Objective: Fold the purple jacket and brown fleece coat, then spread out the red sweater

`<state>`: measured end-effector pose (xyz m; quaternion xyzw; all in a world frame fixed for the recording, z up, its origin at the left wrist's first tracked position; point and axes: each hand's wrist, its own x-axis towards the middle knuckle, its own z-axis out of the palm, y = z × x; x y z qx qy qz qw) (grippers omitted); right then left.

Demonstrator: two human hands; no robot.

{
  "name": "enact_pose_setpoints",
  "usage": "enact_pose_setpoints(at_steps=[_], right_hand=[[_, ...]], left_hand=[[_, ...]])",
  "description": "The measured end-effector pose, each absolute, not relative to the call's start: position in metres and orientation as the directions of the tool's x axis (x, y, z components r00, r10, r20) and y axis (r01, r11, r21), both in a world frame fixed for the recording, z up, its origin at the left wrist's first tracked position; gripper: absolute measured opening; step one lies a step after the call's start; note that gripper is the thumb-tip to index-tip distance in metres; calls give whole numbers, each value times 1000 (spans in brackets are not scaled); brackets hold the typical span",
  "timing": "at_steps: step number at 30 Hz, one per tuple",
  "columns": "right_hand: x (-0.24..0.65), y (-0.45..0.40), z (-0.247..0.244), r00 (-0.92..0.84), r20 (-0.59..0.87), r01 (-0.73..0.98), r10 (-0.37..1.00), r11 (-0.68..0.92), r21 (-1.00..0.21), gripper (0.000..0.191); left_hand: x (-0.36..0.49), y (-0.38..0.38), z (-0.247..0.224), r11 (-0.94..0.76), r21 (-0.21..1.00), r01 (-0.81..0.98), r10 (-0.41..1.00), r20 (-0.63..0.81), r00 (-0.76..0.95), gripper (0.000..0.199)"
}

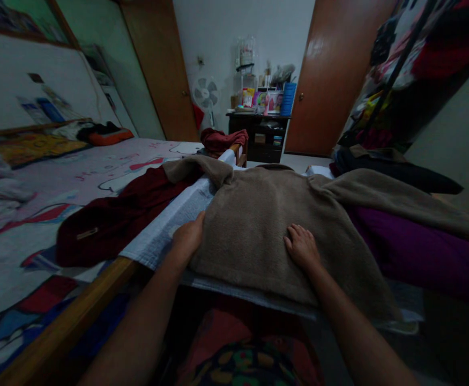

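Observation:
A brown fleece sweater (254, 230) lies spread out over a cloth-covered surface, with one sleeve out to each side. At its left edge, my left hand (188, 236) is closed on the fabric, its fingertips partly hidden. My right hand (302, 246) rests flat on the body of the sweater, fingers stretched out. Beneath the sweater, a light blue-grey cloth (170, 220) shows on the left and along the front. The right sleeve lies across a purple garment (415, 246).
A dark red garment (109, 220) lies on the bed (77, 177) at left, beside a wooden rail (73, 316). Dark folded clothing (399, 169) is at right. Farther back are a reddish cloth (223, 140), a white fan (206, 94) and a black shelf unit (264, 136).

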<state>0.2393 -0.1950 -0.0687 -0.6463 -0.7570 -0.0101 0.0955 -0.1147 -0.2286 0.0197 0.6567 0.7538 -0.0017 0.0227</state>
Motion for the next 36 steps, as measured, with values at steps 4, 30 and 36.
enact_pose_setpoints(at_steps=[4, 30, 36], right_hand=[[236, -195, -61, -142, 125, 978, 982, 159, -138, 47], [254, -186, -8, -138, 179, 971, 974, 169, -170, 48], [321, -174, 28, 287, 281, 950, 916, -310, 40, 43]], left_hand=[[-125, -226, 10, 143, 17, 990, 989, -26, -142, 55], [-136, -216, 1, 108, 114, 988, 991, -85, -99, 48], [-152, -194, 2, 127, 106, 986, 974, -203, -104, 42]])
